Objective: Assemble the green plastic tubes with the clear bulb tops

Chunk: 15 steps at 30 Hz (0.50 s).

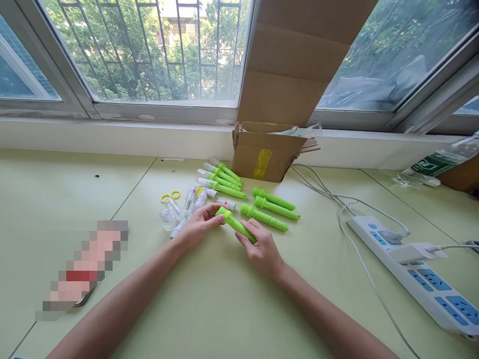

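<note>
My right hand (260,247) is closed around the lower part of a green plastic tube (239,228) with a threaded end. At that threaded end, the fingers of my left hand (202,222) pinch the tube; a yellow ring (226,213) shows round its neck. Beyond my hands lie three similar green tubes (264,217) without caps. Farther back, several green tubes with clear domed tops (220,188) rest side by side. Left of my left hand is a loose pile of clear plastic caps (173,208), white-ended clear pieces (190,198) and two loose yellow rings (175,194).
An open cardboard box (267,152) stands against the window ledge. To the right, a white power strip (415,279) has plugs and cables (359,249) trailing over the table. A plastic bottle (437,162) lies at far right. A pixelated flat object (86,264) lies at left.
</note>
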{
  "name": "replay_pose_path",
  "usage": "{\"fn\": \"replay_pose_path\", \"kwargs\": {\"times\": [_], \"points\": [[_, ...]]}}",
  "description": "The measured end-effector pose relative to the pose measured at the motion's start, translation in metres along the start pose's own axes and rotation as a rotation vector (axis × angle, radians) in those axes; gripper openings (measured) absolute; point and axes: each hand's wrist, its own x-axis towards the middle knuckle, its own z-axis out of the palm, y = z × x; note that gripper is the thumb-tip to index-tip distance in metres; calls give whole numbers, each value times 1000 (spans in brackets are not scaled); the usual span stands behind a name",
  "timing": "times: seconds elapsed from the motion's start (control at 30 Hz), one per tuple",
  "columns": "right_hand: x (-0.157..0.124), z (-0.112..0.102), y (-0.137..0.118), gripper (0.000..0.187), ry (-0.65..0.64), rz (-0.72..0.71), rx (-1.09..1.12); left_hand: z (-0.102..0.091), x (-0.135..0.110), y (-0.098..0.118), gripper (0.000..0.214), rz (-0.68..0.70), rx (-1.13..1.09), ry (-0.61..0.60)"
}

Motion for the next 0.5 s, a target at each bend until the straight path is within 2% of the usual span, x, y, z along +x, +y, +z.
{"fn": "replay_pose_path", "kwargs": {"times": [0.13, 0.27, 0.37, 0.5], "points": [[2, -1, -6, 26, -91, 108, 209, 2, -1, 4, 32, -25, -49, -33], [1, 4, -13, 33, -164, 259, 483, 11, -6, 5, 27, -61, -234, -47], [0, 7, -14, 33, -164, 331, 615, 16, -9, 3, 28, -85, -351, -55], [0, 7, -12, 32, -144, 357, 664, 17, -9, 1, 25, -64, -387, -46]]}}
